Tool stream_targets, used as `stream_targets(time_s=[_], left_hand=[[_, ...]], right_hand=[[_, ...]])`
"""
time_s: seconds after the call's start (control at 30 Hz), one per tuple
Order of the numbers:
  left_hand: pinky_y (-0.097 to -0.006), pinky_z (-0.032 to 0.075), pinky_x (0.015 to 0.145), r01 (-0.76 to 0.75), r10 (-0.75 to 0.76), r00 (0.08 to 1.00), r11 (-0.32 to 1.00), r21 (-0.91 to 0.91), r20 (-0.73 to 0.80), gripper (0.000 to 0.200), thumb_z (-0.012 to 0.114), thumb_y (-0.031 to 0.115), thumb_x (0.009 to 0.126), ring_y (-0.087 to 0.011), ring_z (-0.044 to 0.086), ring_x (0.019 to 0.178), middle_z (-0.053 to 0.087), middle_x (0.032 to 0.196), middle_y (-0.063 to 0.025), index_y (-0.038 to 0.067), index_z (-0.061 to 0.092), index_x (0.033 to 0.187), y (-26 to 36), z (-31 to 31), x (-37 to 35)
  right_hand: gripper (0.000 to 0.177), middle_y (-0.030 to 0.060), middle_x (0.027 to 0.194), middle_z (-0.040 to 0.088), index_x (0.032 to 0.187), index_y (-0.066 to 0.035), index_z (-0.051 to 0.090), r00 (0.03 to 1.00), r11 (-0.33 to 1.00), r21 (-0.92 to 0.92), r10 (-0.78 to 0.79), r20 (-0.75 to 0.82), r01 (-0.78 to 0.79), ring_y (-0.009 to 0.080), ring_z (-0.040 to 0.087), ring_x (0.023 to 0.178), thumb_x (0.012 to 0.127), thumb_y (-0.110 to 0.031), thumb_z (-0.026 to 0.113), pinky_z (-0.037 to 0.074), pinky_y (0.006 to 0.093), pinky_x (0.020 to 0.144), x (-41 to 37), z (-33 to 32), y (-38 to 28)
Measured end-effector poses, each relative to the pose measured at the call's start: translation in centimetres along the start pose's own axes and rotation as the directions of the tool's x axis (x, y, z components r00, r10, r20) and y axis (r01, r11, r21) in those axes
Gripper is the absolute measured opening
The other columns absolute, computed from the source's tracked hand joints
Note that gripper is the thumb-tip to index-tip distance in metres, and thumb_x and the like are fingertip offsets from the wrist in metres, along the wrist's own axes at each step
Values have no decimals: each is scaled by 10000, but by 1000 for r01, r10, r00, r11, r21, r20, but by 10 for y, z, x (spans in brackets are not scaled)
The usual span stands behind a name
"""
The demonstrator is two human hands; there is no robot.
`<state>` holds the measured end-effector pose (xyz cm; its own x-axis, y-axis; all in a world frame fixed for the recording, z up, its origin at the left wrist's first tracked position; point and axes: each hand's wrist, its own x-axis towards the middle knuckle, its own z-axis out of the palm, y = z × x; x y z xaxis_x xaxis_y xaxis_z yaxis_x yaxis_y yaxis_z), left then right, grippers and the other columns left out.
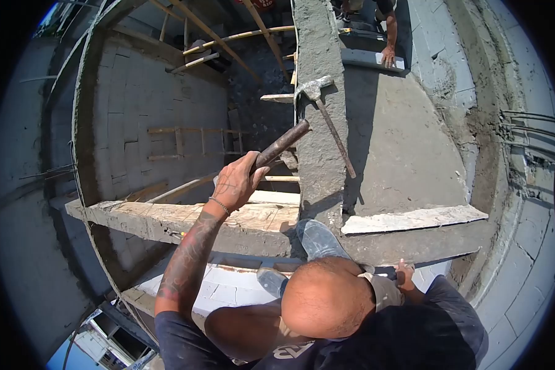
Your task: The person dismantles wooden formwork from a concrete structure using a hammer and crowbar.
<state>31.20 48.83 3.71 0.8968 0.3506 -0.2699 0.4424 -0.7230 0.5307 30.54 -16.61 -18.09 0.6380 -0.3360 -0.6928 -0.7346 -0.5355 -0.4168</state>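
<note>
My left hand (235,182), a bracelet at its wrist, is closed around a dark, rusty metal pipe (283,143). The pipe slants up and to the right, its far end over the edge of the concrete beam (320,191). On that beam lies a cement-caked hammer (313,89), its thin handle pointing down and right; it is apart from my hand. Beside my right knee, my right hand (404,275) sits low against the front of the crossbeam (413,243). Its fingers look curled; what they hold, if anything, is hidden.
Left of the beam is a deep opening with wooden props (268,40). Wet grey mortar (407,129) covers the floor at right. There, another person's hand (388,57) presses on a long straightedge (370,59). Rebar ends (530,129) stick out at far right.
</note>
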Motion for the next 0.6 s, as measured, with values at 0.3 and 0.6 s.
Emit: stream_targets(time_s=[0.3,0.6], left_hand=[[-411,448,633,-158,113,966,970,187,231,300,606,296,808,-325,582,730,590,760,-141,39,521,937,22,-14,70],[-403,461,654,-349,169,859,884,311,483,559,727,490,624,-316,597,750,580,770,-141,34,487,841,20,97,120]], right_hand=[[430,30,496,504,617,-38,614,992,942,-314,-101,70,118,152,448,437,861,-384,537,342,305,443,-7,0,-12],[395,54,529,487,651,-55,512,995,973,-219,49,-88,-67,149,449,424,829,-404,568,357,321,416,-4,7,27]])
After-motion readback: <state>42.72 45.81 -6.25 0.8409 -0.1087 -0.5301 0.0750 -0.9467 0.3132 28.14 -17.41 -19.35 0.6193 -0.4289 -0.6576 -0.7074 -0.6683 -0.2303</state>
